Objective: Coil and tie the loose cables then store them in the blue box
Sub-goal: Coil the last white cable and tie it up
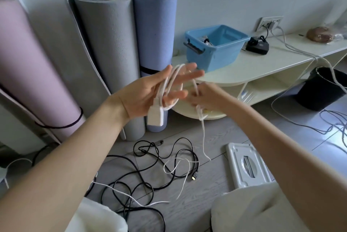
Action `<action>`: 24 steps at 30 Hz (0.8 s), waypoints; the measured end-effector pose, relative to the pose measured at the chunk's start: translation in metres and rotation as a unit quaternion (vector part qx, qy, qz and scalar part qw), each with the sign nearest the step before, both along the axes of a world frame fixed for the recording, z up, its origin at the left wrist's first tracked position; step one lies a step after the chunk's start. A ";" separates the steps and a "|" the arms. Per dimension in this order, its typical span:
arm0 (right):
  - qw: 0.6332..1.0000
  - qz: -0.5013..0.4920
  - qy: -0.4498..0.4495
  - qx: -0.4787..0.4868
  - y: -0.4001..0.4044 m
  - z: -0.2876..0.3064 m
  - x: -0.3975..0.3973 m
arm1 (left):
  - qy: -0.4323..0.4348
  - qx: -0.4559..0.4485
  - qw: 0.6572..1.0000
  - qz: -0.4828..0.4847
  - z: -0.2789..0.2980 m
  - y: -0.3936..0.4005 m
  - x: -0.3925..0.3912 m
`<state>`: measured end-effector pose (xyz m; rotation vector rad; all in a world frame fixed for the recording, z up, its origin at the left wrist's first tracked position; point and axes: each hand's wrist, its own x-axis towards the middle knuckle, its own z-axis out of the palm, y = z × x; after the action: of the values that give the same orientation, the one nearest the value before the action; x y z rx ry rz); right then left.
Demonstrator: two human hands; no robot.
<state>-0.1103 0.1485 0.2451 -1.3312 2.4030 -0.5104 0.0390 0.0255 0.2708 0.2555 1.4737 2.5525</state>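
My left hand (150, 92) is raised palm up with its fingers spread straight. Loops of a white cable (171, 81) are wound around those fingers, and the cable's white plug (156, 116) hangs below the palm. My right hand (208, 96), blurred, pinches the same white cable just right of the loops; its free end trails down toward the floor. The blue box (217, 57) stands on the low white shelf behind my hands and holds a tied cable bundle (206, 42). Loose black cables (142, 175) and thin white strings (178, 168) lie tangled on the floor.
Three rolled mats (109, 47) lean on the wall at left. On the shelf (262, 66) sit a black device (257, 45) and a wall socket with grey cords running to the floor. A black bin (323, 89) stands right; a white stand (246, 166) lies on the floor.
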 end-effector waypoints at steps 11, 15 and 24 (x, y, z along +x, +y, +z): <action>0.986 -0.002 -0.061 0.154 0.003 -0.027 0.000 | 0.023 0.212 0.917 0.336 0.010 -0.036 -0.004; 0.986 -0.049 0.064 0.144 0.015 -0.037 -0.017 | -0.066 0.094 0.928 0.354 0.004 -0.046 0.005; 0.957 0.040 -0.223 -0.179 -0.027 -0.011 0.033 | -0.102 0.085 0.986 0.098 0.004 0.000 -0.001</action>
<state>-0.0768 0.1210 0.2344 -1.2718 1.9359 -1.1319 0.0381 0.0258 0.2752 -0.1334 1.2656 2.7634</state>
